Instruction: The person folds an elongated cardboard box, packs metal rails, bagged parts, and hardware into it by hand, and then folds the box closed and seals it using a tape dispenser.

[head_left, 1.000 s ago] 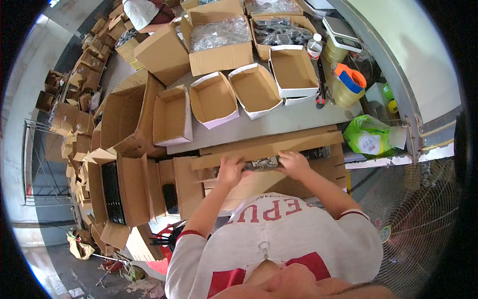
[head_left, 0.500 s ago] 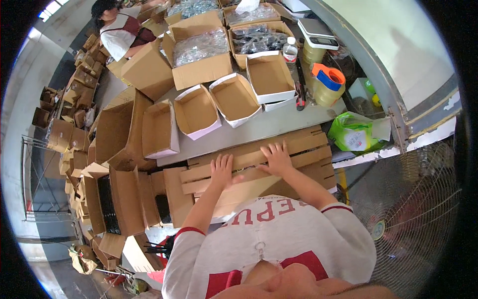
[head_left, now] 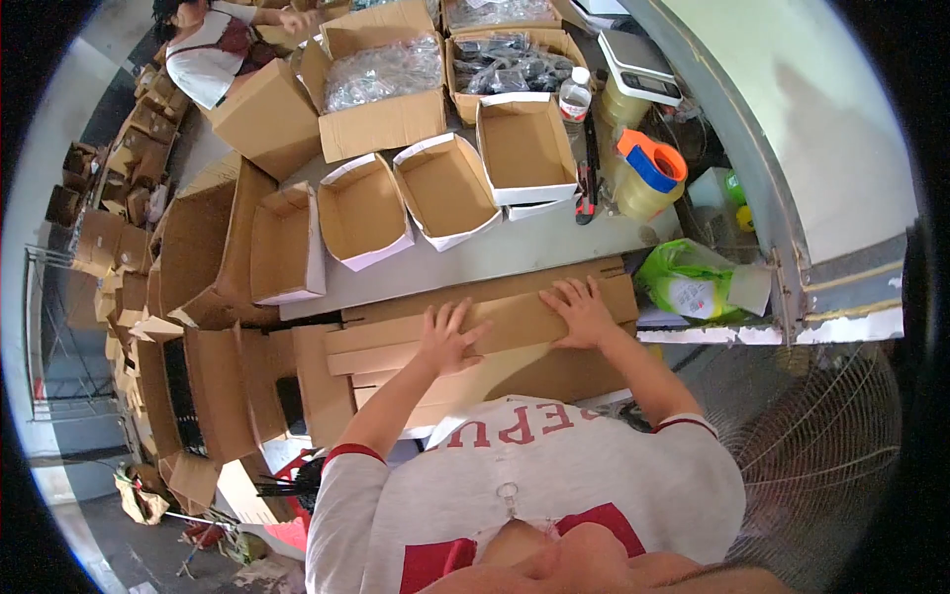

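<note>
A large brown cardboard box (head_left: 515, 319) lies at the near edge of the grey table (head_left: 495, 259), its long flaps folded flat. My left hand (head_left: 445, 337) presses palm-down on the left part of the top flap, fingers spread. My right hand (head_left: 582, 310) lies flat on the right part of the same flap. Neither hand grips anything.
Three open small cartons (head_left: 445, 188) stand in a row on the table, with a fourth (head_left: 282, 247) at the left. Behind are boxes of bagged parts (head_left: 381, 74), a scale (head_left: 638, 69), a yellow jug (head_left: 643, 178) and a green bag (head_left: 688, 282). Another person (head_left: 213, 49) works far left. A fan (head_left: 821, 445) stands right.
The view has tilted, so the table sits lower in the picture and the other person shows. My hands have spread flat on the closed flap, which now hides the items inside.
</note>
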